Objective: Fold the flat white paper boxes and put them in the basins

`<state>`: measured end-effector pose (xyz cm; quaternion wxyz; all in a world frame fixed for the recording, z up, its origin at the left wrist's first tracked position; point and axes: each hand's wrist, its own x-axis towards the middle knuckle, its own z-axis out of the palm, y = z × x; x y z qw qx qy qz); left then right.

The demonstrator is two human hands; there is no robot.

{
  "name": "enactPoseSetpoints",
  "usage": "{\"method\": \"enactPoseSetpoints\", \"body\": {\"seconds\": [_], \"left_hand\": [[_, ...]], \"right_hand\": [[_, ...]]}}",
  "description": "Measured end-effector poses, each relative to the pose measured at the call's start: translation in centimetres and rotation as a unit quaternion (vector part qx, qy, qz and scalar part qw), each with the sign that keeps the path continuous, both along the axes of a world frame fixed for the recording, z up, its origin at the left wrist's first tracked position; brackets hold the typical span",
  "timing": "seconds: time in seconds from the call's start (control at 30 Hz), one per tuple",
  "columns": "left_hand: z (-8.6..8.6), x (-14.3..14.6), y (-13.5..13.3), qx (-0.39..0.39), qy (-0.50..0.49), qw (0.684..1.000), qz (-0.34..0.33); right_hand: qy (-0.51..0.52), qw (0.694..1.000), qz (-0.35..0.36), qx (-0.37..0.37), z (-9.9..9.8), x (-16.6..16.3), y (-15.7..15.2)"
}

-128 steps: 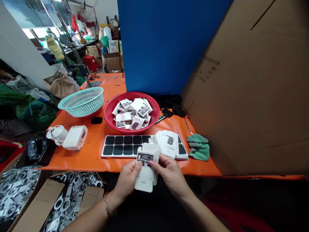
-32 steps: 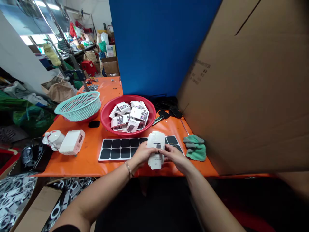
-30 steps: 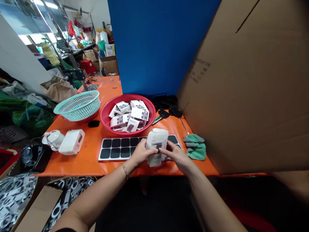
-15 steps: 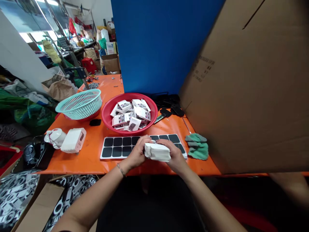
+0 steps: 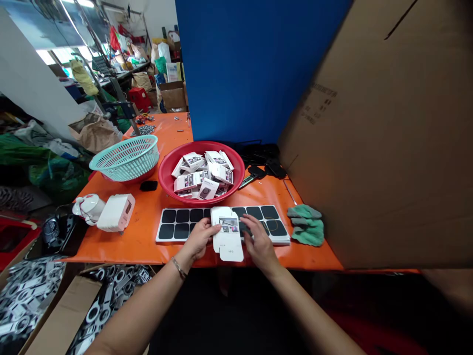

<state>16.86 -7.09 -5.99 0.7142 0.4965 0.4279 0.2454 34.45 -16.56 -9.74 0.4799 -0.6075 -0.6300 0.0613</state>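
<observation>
My left hand (image 5: 200,237) grips the left edge of a stack of flat white cartons (image 5: 228,241), thumb on top. The stack lies flat at the near edge of the orange table (image 5: 144,236), a printed picture showing on its top carton. My right hand (image 5: 258,243) is closed on the stack's right edge, fingers curled over a white sheet of black pads (image 5: 183,224) that lies under and behind the stack. A red bowl (image 5: 165,172) behind the sheet holds several small folded white boxes (image 5: 203,175).
A teal basket (image 5: 125,157) and a white device (image 5: 116,212) sit to the left. Green gloves (image 5: 306,225) lie right of the sheet. A big cardboard box (image 5: 380,148) walls the right side, a blue panel (image 5: 251,74) the back. Cartons of metal parts (image 5: 103,305) stand below left.
The stack, held upright in both hands a second ago, has been turned and laid flat at the table's near edge. Both hands stay at its sides.
</observation>
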Motion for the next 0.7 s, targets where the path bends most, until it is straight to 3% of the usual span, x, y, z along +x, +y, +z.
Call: {"method": "enactPoseSetpoints", "body": {"seconds": [0.17,0.3,0.47,0.7], "left_hand": [[-0.8,0.3,1.6,0.115,0.100,0.987,0.047],[-0.5,-0.7,1.9,0.171,0.124,0.974,0.079],[1.0,-1.8,3.0,0.167,0.071,0.977,0.111],[3.0,0.0,6.0,0.137,0.006,0.983,0.118]], "right_hand": [[0.015,0.997,-0.016,-0.075,-0.1,-0.3,0.5],[0.008,0.995,-0.018,-0.100,0.9,-0.4,1.1],[-0.018,0.992,-0.022,-0.124,2.9,-0.2,3.6],[-0.106,0.970,0.020,-0.219,4.6,-1.6,5.9]]}}
